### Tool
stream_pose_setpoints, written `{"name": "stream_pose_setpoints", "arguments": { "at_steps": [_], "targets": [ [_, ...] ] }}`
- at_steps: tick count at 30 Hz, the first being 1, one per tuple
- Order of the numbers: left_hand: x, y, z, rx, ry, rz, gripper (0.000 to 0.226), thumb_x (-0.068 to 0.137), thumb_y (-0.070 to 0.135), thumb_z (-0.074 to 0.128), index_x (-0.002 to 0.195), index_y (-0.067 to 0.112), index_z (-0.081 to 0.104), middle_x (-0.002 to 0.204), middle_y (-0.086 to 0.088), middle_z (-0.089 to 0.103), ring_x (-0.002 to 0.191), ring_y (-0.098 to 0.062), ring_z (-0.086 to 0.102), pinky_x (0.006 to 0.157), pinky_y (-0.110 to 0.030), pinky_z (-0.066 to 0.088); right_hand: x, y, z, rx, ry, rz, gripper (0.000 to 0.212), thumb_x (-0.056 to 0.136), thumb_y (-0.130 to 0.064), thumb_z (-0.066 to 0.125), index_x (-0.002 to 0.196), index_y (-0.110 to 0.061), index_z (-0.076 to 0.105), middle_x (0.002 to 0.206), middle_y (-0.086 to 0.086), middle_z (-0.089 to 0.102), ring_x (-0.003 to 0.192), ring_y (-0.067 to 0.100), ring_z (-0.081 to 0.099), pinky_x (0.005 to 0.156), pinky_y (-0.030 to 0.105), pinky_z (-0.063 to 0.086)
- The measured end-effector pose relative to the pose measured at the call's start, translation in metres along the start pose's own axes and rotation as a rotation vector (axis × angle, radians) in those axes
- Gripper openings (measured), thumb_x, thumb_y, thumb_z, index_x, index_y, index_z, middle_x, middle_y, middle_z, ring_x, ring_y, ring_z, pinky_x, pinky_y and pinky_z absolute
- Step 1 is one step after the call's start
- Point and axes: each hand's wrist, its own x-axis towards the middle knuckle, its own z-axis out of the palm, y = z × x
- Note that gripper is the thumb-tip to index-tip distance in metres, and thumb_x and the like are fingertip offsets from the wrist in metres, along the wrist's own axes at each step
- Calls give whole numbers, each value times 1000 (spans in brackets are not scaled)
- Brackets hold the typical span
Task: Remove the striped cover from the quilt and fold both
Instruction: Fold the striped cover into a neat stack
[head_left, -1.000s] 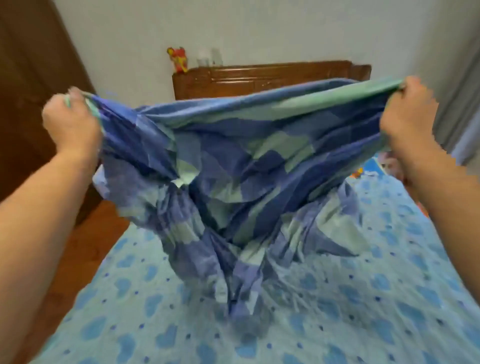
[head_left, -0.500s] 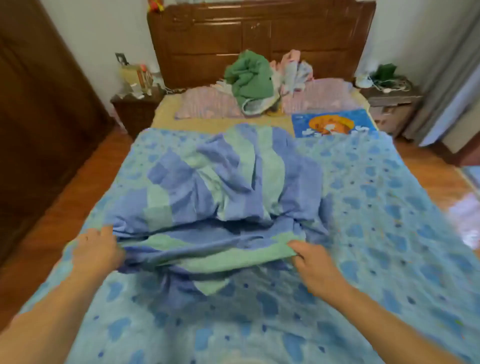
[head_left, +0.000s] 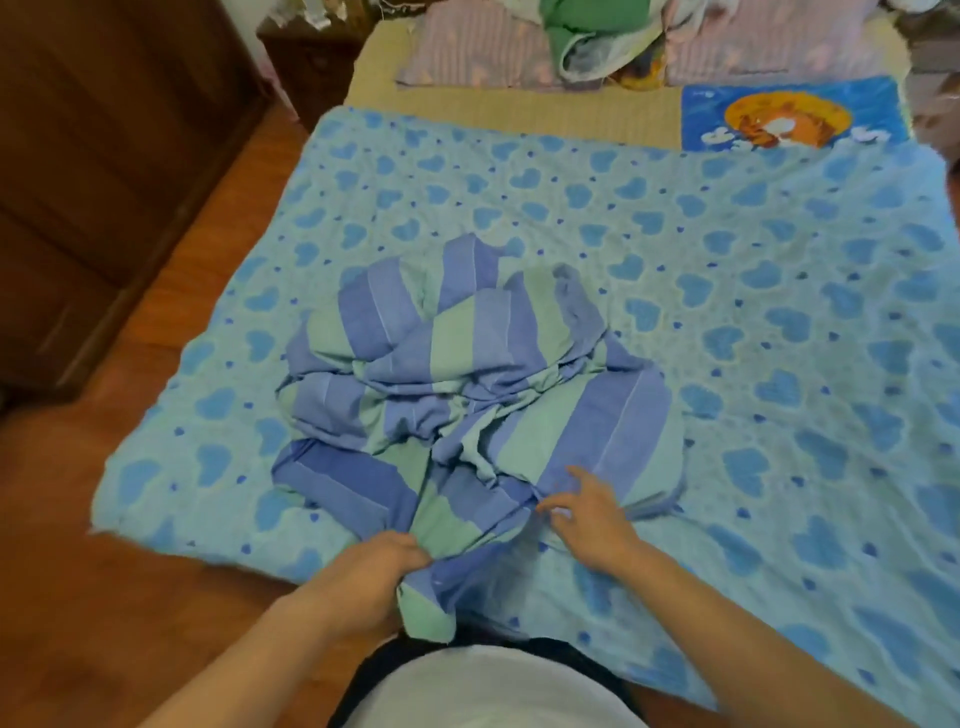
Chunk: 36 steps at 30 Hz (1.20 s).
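Observation:
The striped cover, blue and green, lies in a crumpled heap on the light blue quilt with its heart pattern, which is spread flat over the bed. My left hand grips a bunched near corner of the cover at the bed's foot. My right hand rests on the cover's near edge with its fingers spread and relaxed.
Pillows and a pile of green and pink clothes lie at the head of the bed, beside a blue cartoon cushion. A dark wooden wardrobe and wooden floor are to the left.
The cover was held up high and spread between both hands, then dropped onto the quilt. Its near edge is now gathered toward me, and my right hand has let go of it.

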Motion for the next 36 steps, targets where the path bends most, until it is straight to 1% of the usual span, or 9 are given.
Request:
{"name": "stream_pose_setpoints", "arguments": {
  "at_steps": [4, 7, 12, 16, 20, 24, 29, 32, 36],
  "targets": [
    [-5, 21, -1, -43, 40, 65, 10, 86, 40, 63, 82, 34, 55, 81, 12, 44, 77, -6, 43, 69, -36, 45, 46, 27, 21, -527, -157, -32, 43, 104, -44, 34, 144, -34, 46, 166, 0, 1, 150, 35, 0, 119, 49, 16],
    [-14, 25, -11, -149, 132, 48, 9, 89, 37, 67, 97, 36, 64, 92, 12, 54, 87, -6, 49, 74, -31, 46, 64, 37, -12, -550, 59, -32, 29, 101, -25, 45, 124, -16, 61, 142, 10, 50, 133, 29, 43, 101, 39, 41],
    [-45, -20, -37, 37, 104, -66, 27, 94, 22, 61, 116, 34, 69, 106, 13, 59, 98, -9, 48, 79, -26, 38, 81, 30, -169, 850, 419, 254, 26, 96, 6, 44, 113, 4, 65, 85, 14, 63, 69, 16, 63, 73, 29, 49],
    [-59, -62, -35, 224, -51, -153, 22, 95, 21, 54, 108, 33, 67, 111, 11, 61, 104, -17, 53, 89, -37, 44, 49, 18, -230, 1150, 552, 187, 25, 91, 7, 40, 88, -8, 60, 48, -5, 46, 36, 3, 38, 57, 21, 55],
    [-48, -82, -13, 535, -280, -330, 35, 95, 35, 47, 128, 41, 55, 131, 8, 52, 127, -19, 47, 104, -36, 42, 24, 17, -171, 780, 449, 261, 15, 94, 0, 50, 93, -2, 65, 79, 6, 60, 48, 14, 51, 60, 29, 53],
    [-24, -92, 6, 525, -337, -620, 59, 99, 36, 39, 154, 40, 20, 160, -4, 22, 150, -35, 15, 118, -47, 20, 2, 12, -58, 434, -11, 301, 14, 95, -10, 56, 82, -11, 61, 78, 5, 58, 65, 18, 57, 58, 26, 50],
    [20, -66, 13, 98, -249, -560, 56, 100, 22, 43, 154, 26, 31, 147, -13, 40, 128, -35, 47, 102, -45, 45, 0, -26, 53, -51, -270, 45, 19, 97, -19, 49, 94, -12, 65, 111, 14, 60, 107, 29, 60, 80, 29, 42],
    [20, -56, 18, 29, -135, -492, 48, 97, 25, 46, 145, 28, 45, 141, -6, 44, 124, -31, 47, 99, -43, 45, 24, -55, 92, -273, -174, -73, 40, 98, -26, 47, 138, -25, 52, 161, 9, 11, 143, 33, 24, 111, 42, 34],
    [9, -75, 16, -92, -156, -442, 43, 98, 29, 47, 141, 30, 50, 137, -1, 44, 127, -25, 46, 103, -38, 43, 75, -83, 110, -563, -54, -151, 44, 97, -29, 50, 140, -29, 48, 163, 10, -18, 148, 42, -9, 118, 55, 15]
  ]
}}
